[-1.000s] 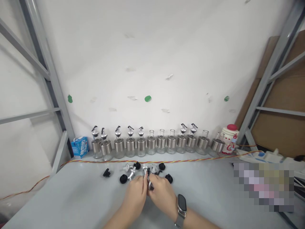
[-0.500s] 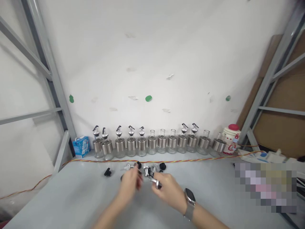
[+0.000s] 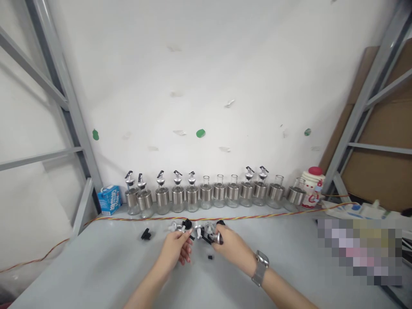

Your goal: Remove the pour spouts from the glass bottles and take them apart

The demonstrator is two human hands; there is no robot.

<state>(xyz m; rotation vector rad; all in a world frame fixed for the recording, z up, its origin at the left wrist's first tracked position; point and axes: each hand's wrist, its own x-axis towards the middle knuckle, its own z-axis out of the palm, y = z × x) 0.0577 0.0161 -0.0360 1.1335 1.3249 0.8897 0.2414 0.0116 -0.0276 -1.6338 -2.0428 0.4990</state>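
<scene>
My left hand (image 3: 174, 249) is over the front of a small heap of parts, thumb and index finger pinched on a small black part (image 3: 192, 237); its other fingers curl loosely. To its right, my right hand (image 3: 232, 246), with a watch at the wrist, closes round a silver bottle pourer (image 3: 219, 238). Between the hands lie silver and black pourer parts (image 3: 198, 231), partly covered by the fingers. A black stopper (image 3: 187, 223) and a clear ring-shaped part (image 3: 209, 228) sit behind. A tiny black piece (image 3: 210, 257) lies in front, and a black cap (image 3: 146, 234) to the left.
Along the wall stands a row of glass bottles with steel sleeves (image 3: 192, 194), several with pourers fitted, others with bare necks (image 3: 220, 179). A twisted cord (image 3: 257, 216) runs before them. A blue carton (image 3: 109, 200) is at left, a white-and-red container (image 3: 312, 186) and power strip (image 3: 347, 210) at right.
My right hand has shifted slightly right and away from me with the pourer. The tiny black piece now shows on the table. My left hand, blurred before, is steadier at the parts.
</scene>
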